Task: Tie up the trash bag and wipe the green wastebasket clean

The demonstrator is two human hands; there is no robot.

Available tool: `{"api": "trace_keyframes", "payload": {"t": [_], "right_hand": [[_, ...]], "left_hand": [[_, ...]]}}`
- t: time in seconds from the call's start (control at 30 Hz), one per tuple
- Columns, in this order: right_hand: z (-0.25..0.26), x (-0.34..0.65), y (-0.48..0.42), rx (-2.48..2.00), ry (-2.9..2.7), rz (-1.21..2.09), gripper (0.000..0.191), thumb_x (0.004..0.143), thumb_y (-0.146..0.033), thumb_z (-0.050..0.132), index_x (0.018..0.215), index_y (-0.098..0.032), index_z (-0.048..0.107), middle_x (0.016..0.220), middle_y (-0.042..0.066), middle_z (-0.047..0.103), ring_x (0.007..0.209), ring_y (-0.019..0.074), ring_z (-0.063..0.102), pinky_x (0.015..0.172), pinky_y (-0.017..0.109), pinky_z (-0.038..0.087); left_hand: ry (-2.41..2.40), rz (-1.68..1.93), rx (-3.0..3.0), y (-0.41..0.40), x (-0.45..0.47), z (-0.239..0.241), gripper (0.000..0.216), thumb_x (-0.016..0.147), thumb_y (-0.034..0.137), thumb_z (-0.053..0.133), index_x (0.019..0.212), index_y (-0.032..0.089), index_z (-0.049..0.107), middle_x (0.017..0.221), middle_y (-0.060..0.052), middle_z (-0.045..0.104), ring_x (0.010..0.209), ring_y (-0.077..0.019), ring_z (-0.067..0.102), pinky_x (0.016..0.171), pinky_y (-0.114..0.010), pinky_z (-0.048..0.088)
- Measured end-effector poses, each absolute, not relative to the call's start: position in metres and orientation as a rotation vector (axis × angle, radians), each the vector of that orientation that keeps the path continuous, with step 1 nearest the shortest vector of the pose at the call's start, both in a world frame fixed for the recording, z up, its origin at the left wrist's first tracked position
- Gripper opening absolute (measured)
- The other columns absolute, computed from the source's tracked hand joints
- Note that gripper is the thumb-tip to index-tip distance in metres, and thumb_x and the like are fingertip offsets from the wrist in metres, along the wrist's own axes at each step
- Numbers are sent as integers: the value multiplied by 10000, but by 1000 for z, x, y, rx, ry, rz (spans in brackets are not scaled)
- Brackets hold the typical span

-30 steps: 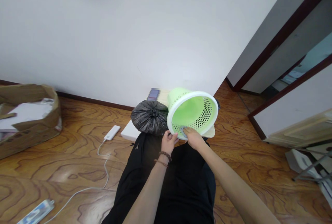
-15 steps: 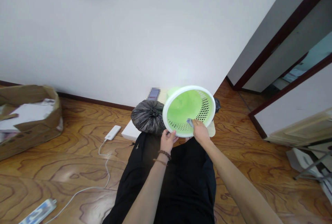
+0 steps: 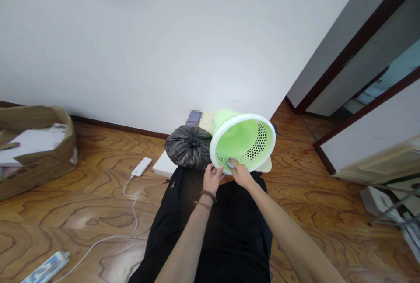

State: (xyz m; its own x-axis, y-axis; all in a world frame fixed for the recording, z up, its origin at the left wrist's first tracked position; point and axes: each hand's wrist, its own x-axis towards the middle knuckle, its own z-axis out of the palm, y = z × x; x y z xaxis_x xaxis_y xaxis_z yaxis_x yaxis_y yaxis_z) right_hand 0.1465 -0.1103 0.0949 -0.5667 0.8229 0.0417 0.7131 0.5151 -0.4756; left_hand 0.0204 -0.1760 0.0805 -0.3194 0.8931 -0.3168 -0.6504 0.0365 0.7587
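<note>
A light green plastic basket (image 3: pixel 236 139) with a white rim and perforated sides is tilted, its mouth towards me. My left hand (image 3: pixel 211 179) grips the lower left of the rim. Inside the near wall, my right hand (image 3: pixel 241 173) is closed on a small greyish cloth (image 3: pixel 230 163), pressed near the perforated side just inside the rim. Most of the cloth is hidden by the fingers. Left of the basket and close against it sits a tied black garbage bag (image 3: pixel 188 146). Under the basket, part of a pale wooden stool top (image 3: pixel 265 165) shows.
On the floor at left are a cardboard box (image 3: pixel 49 160) with papers, a white power bank (image 3: pixel 141 166) on a cable, and a power strip (image 3: pixel 47 269). A white box (image 3: pixel 164 165) lies by the bag. A white wall (image 3: pixel 183 47) rises ahead; a doorway is at right.
The basket has tipped and shifted slightly right and down, showing more of its outer side. My right hand has slid left with the cloth along the inner wall, nearer my left hand.
</note>
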Motion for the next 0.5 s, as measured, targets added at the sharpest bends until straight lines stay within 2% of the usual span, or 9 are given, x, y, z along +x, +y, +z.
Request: {"api": "trace_keyframes", "payload": {"t": [0.17,0.3,0.5], "right_hand": [[107,146,-118,-1233,-2502,622,422,859,-132,322,1235,-174,510,1303,51,496,1229,140,413,1042,299,300],[119,144,-117,-1174,-2639,562,429,835,-106,340,1218,-163,524,1287,61,511,1217,152,425,1024,289,312],[142,162,-85,-1423,-2423,318,454,847,-101,267,1246,-138,480,1206,76,563,1091,165,515,956,275,361]], "left_hand": [[1047,1608,284,-175,20,81,403,647,288,724,922,175,452,894,-67,681,805,-179,664,847,-443,480],[1060,1607,262,-174,19,82,390,655,271,722,911,175,444,891,-78,682,805,-184,666,846,-443,481],[1093,1596,291,-174,17,86,383,652,282,726,896,172,452,870,-74,681,809,-188,665,830,-436,492]]}}
